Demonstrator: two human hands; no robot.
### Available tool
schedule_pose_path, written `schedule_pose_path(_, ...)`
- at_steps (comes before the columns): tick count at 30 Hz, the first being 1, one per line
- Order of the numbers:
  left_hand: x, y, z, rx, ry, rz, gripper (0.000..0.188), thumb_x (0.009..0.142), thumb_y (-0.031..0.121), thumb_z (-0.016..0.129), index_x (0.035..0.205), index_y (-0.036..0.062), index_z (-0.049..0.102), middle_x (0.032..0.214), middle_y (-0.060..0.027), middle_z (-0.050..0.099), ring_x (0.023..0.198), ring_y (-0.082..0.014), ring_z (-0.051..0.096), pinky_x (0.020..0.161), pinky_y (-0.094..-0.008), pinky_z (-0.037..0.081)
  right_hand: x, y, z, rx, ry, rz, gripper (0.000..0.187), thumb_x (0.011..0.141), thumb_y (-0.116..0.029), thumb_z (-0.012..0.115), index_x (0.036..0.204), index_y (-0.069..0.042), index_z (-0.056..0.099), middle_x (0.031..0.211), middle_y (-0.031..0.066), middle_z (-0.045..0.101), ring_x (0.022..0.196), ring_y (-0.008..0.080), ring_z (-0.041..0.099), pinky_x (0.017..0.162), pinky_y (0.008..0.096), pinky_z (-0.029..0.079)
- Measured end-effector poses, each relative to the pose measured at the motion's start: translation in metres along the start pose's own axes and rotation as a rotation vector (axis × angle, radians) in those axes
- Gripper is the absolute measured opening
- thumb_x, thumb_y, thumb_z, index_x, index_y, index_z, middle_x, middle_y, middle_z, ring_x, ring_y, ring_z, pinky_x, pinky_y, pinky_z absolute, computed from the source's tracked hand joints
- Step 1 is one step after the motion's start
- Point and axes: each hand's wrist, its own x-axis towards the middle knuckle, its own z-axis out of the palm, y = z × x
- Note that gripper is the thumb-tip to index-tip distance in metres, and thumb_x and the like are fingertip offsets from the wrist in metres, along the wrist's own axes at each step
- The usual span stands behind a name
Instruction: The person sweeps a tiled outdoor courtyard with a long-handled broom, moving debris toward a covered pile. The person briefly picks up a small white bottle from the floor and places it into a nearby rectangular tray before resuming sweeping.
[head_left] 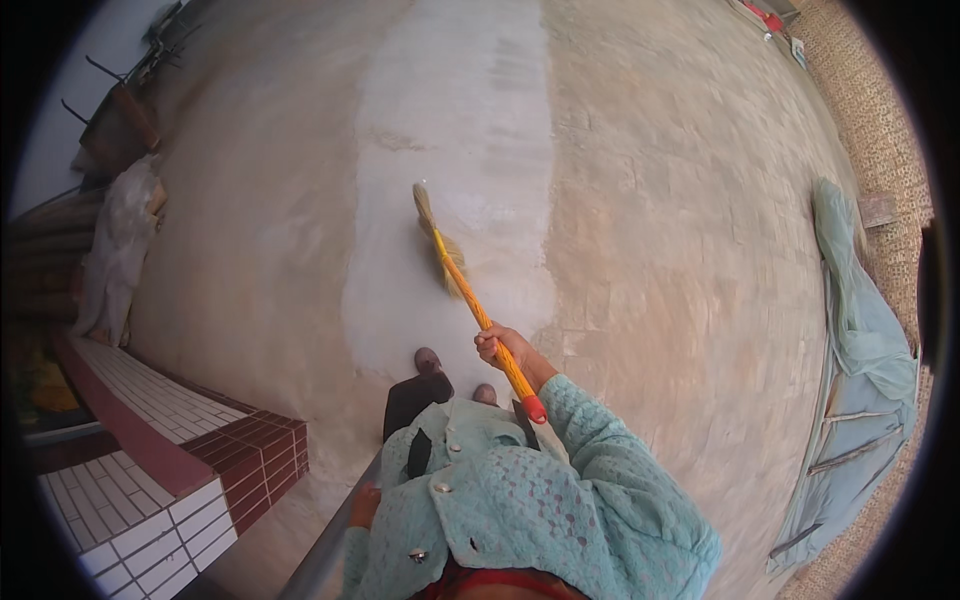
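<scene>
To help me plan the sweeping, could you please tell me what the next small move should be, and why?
Probably a short stroke of the broom along the pale strip: the right hand grips its orange handle, and the bristles are over that strip, ahead of the shoes.

Your broom (475,302) is reaching forward from your right hand (503,347), ahead of your shoes (427,361), over a strip of floor (450,90). A ledge (160,390) is standing to your left; a sheet (865,325) is lying off to your right.
</scene>
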Motion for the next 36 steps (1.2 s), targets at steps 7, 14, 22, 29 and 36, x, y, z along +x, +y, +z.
schedule_pose_path(7, 0.091, 0.013, -0.012, -0.31, 0.101, 0.079, 0.035, 0.072, 0.021, 0.048, 0.099, -0.0007, 0.049, 0.085, -0.0178, 0.055, 0.076, -0.0324, 0.052, 0.066, -0.0367, 0.042, 0.052, -0.046, 0.106, 0.0, -0.26, 0.026, 0.026, 0.077, 0.003, 0.042, 0.097, -0.011, 0.036, 0.069, 0.0079, 0.046, 0.045, 0.0047, 0.039, 0.037, 0.0161, 0.035)
schedule_pose_path(14, 0.162, 0.113, -0.085, -0.618, -0.071, -0.2, 0.043, 0.074, 0.021, 0.051, 0.114, 0.0043, 0.043, 0.091, -0.0062, 0.055, 0.081, -0.0176, 0.053, 0.062, -0.0299, 0.042, -0.012, -0.105, 0.154, 0.012, -0.103, -0.178, 0.029, 0.077, 0.003, 0.042, 0.1, -0.013, 0.036, 0.07, 0.0076, 0.045, 0.044, 0.0048, 0.038, 0.037, 0.0165, 0.034)
schedule_pose_path(22, 0.196, 0.207, -0.137, -0.511, -0.053, -0.192, 0.045, 0.073, 0.016, 0.054, 0.115, 0.0039, 0.041, 0.092, -0.0067, 0.054, 0.079, -0.0166, 0.052, 0.062, -0.0314, 0.042, -0.015, -0.165, 0.086, 0.146, 0.373, -0.385, 0.028, 0.073, 0.006, 0.041, 0.091, -0.012, 0.029, 0.066, 0.0097, 0.046, 0.041, 0.0066, 0.041, 0.035, 0.0186, 0.037)
schedule_pose_path(29, 0.191, 0.186, -0.116, -0.348, 0.077, -0.065, 0.043, 0.072, 0.017, 0.055, 0.112, 0.0028, 0.044, 0.088, -0.0065, 0.055, 0.076, -0.0165, 0.053, 0.061, -0.0308, 0.043, 0.04, -0.212, 0.057, 0.304, 0.358, -0.009, 0.013, 0.074, -0.003, 0.043, 0.061, 0.0, 0.04, 0.05, 0.004, 0.043, 0.037, 0.0092, 0.042, 0.036, 0.0189, 0.041)
schedule_pose_path(36, 0.233, 0.142, -0.089, 0.026, 0.178, 0.16, 0.042, 0.071, 0.016, 0.056, 0.109, 0.0022, 0.047, 0.084, -0.0064, 0.056, 0.073, -0.0162, 0.054, 0.06, -0.03, 0.044, 0.096, -0.212, 0.102, 0.09, 0.053, 0.171, 0.008, 0.076, -0.001, 0.044, 0.083, -0.001, 0.04, 0.056, 0.0056, 0.045, 0.039, 0.007, 0.04, 0.035, 0.0179, 0.035)
